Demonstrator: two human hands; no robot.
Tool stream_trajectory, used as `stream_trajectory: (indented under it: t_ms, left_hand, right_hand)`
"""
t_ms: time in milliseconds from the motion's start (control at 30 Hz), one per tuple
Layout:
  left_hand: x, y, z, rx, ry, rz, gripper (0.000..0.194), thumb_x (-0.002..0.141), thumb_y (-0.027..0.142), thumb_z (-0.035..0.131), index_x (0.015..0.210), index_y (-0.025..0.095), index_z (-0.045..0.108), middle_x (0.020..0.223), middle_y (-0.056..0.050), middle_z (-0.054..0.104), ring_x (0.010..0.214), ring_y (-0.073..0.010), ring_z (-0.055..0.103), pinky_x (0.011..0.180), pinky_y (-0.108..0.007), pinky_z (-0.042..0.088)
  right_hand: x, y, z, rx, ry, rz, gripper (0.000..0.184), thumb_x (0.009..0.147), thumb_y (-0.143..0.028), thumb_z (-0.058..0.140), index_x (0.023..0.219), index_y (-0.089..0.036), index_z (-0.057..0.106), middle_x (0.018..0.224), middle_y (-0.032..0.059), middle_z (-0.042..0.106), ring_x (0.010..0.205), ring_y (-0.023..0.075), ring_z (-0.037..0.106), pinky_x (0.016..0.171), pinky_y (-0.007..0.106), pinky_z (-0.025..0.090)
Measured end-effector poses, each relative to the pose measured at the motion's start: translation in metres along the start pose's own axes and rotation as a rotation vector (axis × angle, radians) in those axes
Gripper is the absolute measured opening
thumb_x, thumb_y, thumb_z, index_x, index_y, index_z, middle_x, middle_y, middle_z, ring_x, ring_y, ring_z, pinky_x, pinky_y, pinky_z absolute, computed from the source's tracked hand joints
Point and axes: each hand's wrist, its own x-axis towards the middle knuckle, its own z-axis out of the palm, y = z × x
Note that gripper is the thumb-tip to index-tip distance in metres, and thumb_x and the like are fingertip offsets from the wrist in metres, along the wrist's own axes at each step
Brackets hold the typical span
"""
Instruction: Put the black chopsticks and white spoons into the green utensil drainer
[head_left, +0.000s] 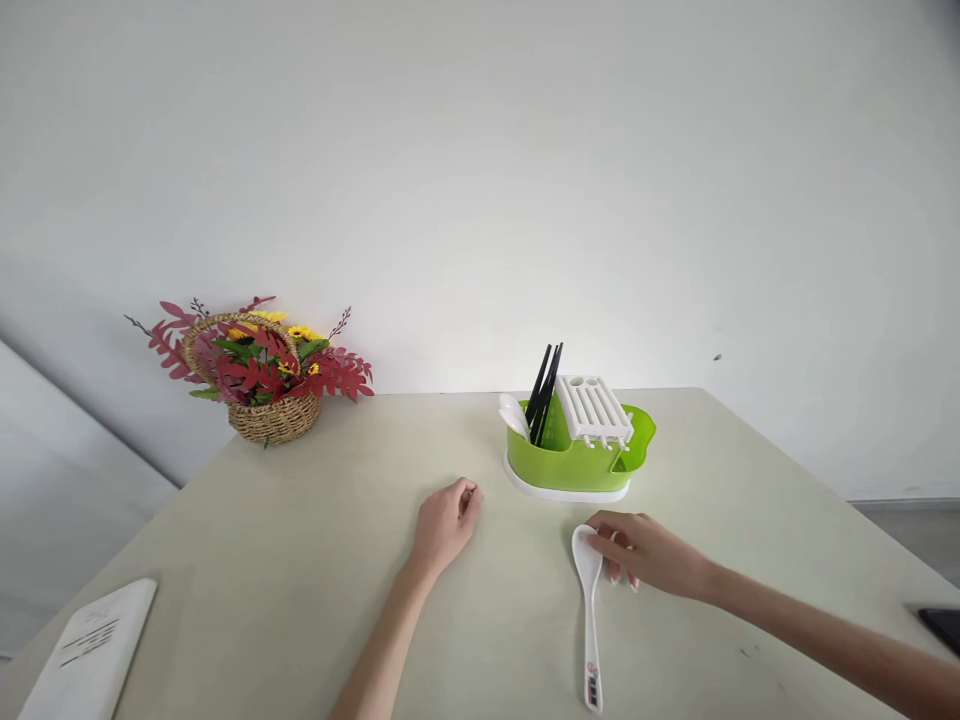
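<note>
Centrally, low in the frame, two bare hands reach in from the bottom and right edges over a pale table (300, 600). The right hand (645, 548), right of centre, has its thumb and forefinger pinched together on the bowl of a long white spoon (590, 610); its other fingers curl loosely beneath the palm. The spoon is at the lower centre-right, bowl toward the top of the frame, handle pointing down to the bottom edge, with a small dark and red mark near its end. Whether it rests fully on the table or is slightly raised is hard to tell from this angle. The left hand (448, 520), just below centre, is curled into a loose fist on the table, with nothing visible in it. Above the right hand stands a green holder (555, 470) on a white base, containing black chopsticks (544, 395) and white spoons (513, 415) at its left, with a slotted white rack (595, 408) across its top. At middle left sits a wicker basket (277, 418) of red leaves and yellow flowers.
</note>
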Motion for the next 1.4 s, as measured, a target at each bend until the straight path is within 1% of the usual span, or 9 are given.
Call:
stream_trajectory:
  t_ms: [167,300,433,567,667,767,867,1033,1400]
  left_hand:
    - [0.000,0.003,-0.001,0.017,0.001,-0.011,0.032,0.102,0.043,0.041,0.085,0.024,0.060,0.065,0.004,0.062,0.056,-0.0140,0.052,0.060,-0.026,0.033]
    - [0.001,0.003,-0.001,0.023,0.001,-0.016,0.034,0.103,0.042,0.039,0.083,0.024,0.060,0.065,0.003,0.063,0.056,-0.0143,0.053,0.059,-0.026,0.034]
    - [0.001,0.001,0.000,0.024,0.012,0.009,0.033,0.103,0.042,0.041,0.085,0.024,0.062,0.068,0.002,0.067,0.057,-0.0147,0.056,0.060,-0.027,0.035]
    - [0.000,0.000,0.001,0.023,0.022,0.011,0.032,0.103,0.042,0.042,0.087,0.024,0.063,0.068,0.002,0.067,0.057,-0.0147,0.056,0.060,-0.027,0.036]
    - [0.000,0.000,0.001,0.029,0.024,0.016,0.032,0.103,0.042,0.042,0.086,0.024,0.063,0.067,0.002,0.066,0.057,-0.0146,0.055,0.060,-0.027,0.036]
    - [0.000,0.000,0.001,0.031,0.027,0.015,0.031,0.102,0.042,0.042,0.087,0.024,0.064,0.066,0.002,0.066,0.056,-0.0147,0.055,0.060,-0.027,0.036]
    - [0.000,-0.001,0.001,0.025,0.020,0.009,0.032,0.103,0.042,0.042,0.088,0.024,0.063,0.067,0.002,0.066,0.056,-0.0147,0.054,0.060,-0.027,0.036]
    - [0.000,-0.001,0.001,0.024,0.012,0.001,0.034,0.103,0.044,0.041,0.089,0.024,0.064,0.070,0.000,0.069,0.058,-0.0152,0.057,0.061,-0.027,0.037]
    - [0.000,-0.003,0.003,0.019,0.015,0.010,0.033,0.102,0.043,0.042,0.088,0.024,0.065,0.072,0.000,0.071,0.058,-0.0151,0.059,0.061,-0.027,0.038]
  right_hand:
    - [-0.003,-0.009,0.016,0.083,-0.007,-0.045,0.033,0.096,-0.052,0.054,0.089,-0.022,0.066,0.074,0.0032,0.075,0.065,0.0199,0.072,0.055,0.028,0.056]
    - [-0.014,-0.038,0.011,0.059,0.074,-0.157,0.032,0.101,-0.048,0.049,0.090,-0.023,0.066,0.072,0.0020,0.075,0.063,0.0196,0.071,0.054,0.029,0.055]
    - [-0.027,-0.084,-0.021,-0.053,0.363,-0.350,0.032,0.105,-0.046,0.050,0.093,-0.024,0.069,0.074,0.0016,0.076,0.069,0.0192,0.074,0.063,0.030,0.058]
    - [-0.035,-0.123,-0.059,-0.224,0.754,-0.532,0.025,0.104,-0.043,0.056,0.098,-0.025,0.071,0.075,0.0016,0.077,0.065,0.0181,0.074,0.050,0.026,0.052]
    - [-0.034,-0.138,-0.080,-0.416,1.036,-0.598,0.021,0.104,-0.039,0.056,0.101,-0.025,0.072,0.081,0.0021,0.079,0.061,0.0170,0.072,0.050,0.027,0.049]
    - [-0.026,-0.144,-0.091,-0.619,1.186,-0.650,0.020,0.105,-0.032,0.055,0.099,-0.025,0.073,0.083,0.0004,0.080,0.058,0.0142,0.069,0.051,0.027,0.043]
    - [-0.012,-0.142,-0.091,-0.802,1.206,-0.716,0.020,0.105,-0.027,0.057,0.095,-0.023,0.074,0.077,-0.0004,0.079,0.060,0.0131,0.067,0.053,0.026,0.037]
    - [0.011,-0.131,-0.077,-0.983,1.119,-0.790,0.023,0.102,-0.018,0.057,0.087,-0.022,0.074,0.070,-0.0006,0.075,0.062,0.0135,0.063,0.058,0.028,0.034]
    - [0.037,-0.113,-0.053,-1.100,0.956,-0.831,0.031,0.097,-0.005,0.054,0.078,-0.022,0.071,0.073,0.0013,0.074,0.075,0.0184,0.064,0.091,0.036,0.039]
